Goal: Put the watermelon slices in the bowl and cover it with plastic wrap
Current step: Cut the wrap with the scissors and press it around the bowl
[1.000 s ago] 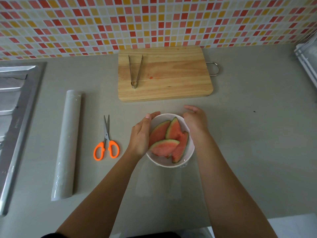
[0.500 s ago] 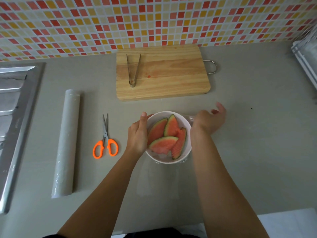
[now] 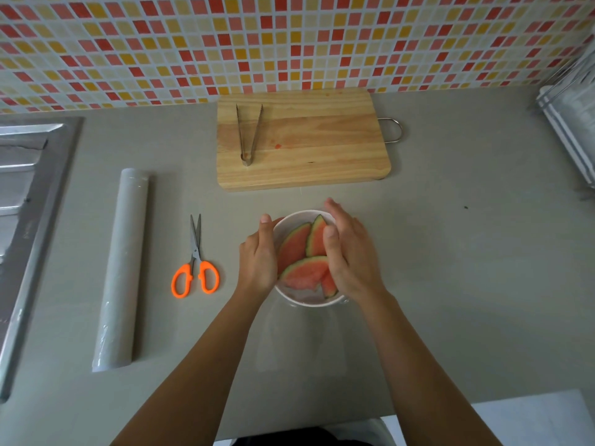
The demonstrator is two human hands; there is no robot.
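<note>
- Just below the middle of the frame, a white bowl (image 3: 307, 303) stands on the grey counter (image 3: 467, 284), holding the watermelon slices (image 3: 301, 275), which lie red side up with their green rinds showing.
- At the bowl's left side, the left hand (image 3: 257, 257) cups the wall, thumb up by the rim; its fingers curve round the bowl and are mostly hidden.
- Over the bowl's right half lies the right hand (image 3: 349, 255), fingers fairly straight and together, reaching toward the far rim, thumb resting above the slices.
- A clear plastic wrap sheet (image 3: 302, 339) trails from the bowl's near edge down the counter toward the lower frame; whether it spans the whole bowl top is hard to tell.
- To the left lie orange-handled scissors (image 3: 194, 263), blades closed, and further left the plastic wrap roll (image 3: 120, 268), lying lengthwise.
- Above the bowl, against the tiled wall (image 3: 289, 37), sits a wooden cutting board (image 3: 322, 146) with metal tongs (image 3: 248, 133) on its left part.
- At the left edge is a steel sink drainer (image 3: 29, 194); at the upper right, a rack (image 3: 573, 123).
</note>
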